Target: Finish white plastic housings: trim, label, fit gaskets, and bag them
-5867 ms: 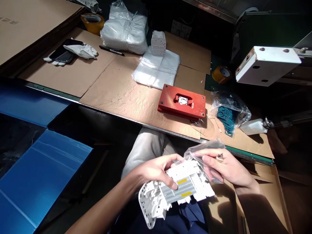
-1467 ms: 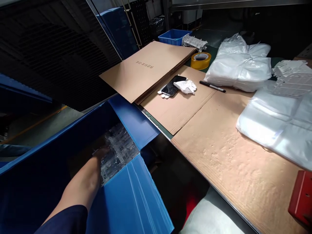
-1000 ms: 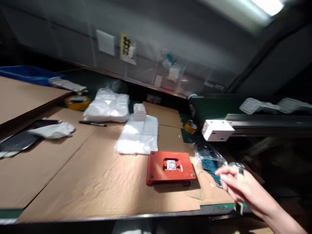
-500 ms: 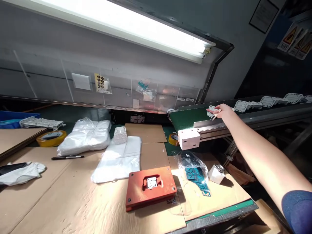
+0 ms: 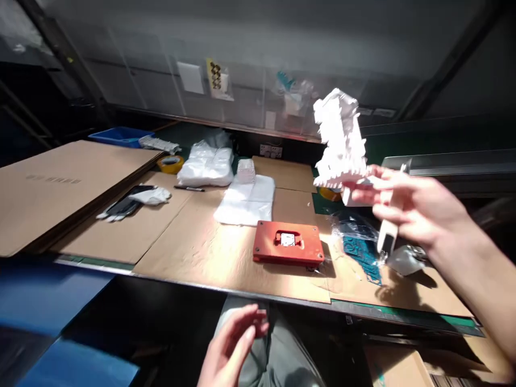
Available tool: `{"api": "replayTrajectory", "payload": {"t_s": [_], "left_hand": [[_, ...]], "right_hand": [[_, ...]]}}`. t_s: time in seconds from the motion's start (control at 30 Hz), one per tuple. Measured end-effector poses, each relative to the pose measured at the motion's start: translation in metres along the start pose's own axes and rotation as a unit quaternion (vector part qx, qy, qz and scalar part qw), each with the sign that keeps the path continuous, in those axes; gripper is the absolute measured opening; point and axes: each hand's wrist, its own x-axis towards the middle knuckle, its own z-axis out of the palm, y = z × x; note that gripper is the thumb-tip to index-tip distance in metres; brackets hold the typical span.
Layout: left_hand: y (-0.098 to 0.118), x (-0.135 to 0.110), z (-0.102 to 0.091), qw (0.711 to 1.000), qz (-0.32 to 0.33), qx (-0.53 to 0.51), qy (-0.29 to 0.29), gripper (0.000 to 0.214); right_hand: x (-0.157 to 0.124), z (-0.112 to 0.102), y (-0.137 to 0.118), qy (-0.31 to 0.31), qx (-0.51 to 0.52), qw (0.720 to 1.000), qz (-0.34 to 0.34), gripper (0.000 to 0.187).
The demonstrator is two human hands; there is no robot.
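Note:
My right hand [image 5: 407, 207] is raised at the right, above the bench, with its fingers closed on the lower end of a white moulded plastic part [image 5: 341, 142] that stands upright in the air. A slim metal tool [image 5: 387, 236] also hangs down from that hand's fingers. My left hand [image 5: 231, 344] hovers low at the bottom centre, over my lap, fingers loosely spread and holding nothing. An orange-red fixture block [image 5: 288, 243] with a small white piece in its recess lies on the cardboard-covered bench [image 5: 193, 252], below and left of the raised part.
Stacks of clear bags [image 5: 246, 200] lie behind the fixture. A bag of teal gaskets [image 5: 360, 247] and a small white bottle [image 5: 405, 260] sit under my right hand. White gloves over a phone [image 5: 133, 200], a pen [image 5: 189, 188], tape rolls [image 5: 170, 163], flat cartons [image 5: 60, 185] and a blue bin [image 5: 48, 312] are to the left.
My right hand reached out to the conveyor at the right and has come back holding a white plastic part. My left hand, earlier down in the blue bin, now hovers empty over my lap.

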Motion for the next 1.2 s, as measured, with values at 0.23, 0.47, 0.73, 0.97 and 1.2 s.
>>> {"api": "replayTrajectory", "payload": {"t_s": [0.23,0.47,0.73,0.97,1.2], "left_hand": [[0.001,0.009,0.000,0.874,-0.094,-0.476,-0.024,0.065],[-0.032,-0.017,-0.007,0.839,-0.205,-0.503,0.023,0.054],[-0.041,-0.033,0.005,0.830,-0.244,-0.496,-0.073,0.059],[-0.044,-0.036,0.008,0.849,-0.230,-0.469,-0.085,0.053],[-0.038,-0.032,0.008,0.820,-0.275,-0.496,-0.083,0.058]], "right_hand": [[-0.127,0.041,0.195,-0.264,-0.055,0.915,0.299,0.026],[-0.138,0.019,0.218,-0.227,-0.231,0.902,0.285,0.047],[-0.125,0.037,0.235,-0.195,-0.182,0.922,0.280,0.044],[-0.131,0.038,0.244,-0.168,-0.096,0.924,0.330,0.043],[-0.132,0.034,0.251,-0.146,-0.104,0.931,0.318,0.039]]}}
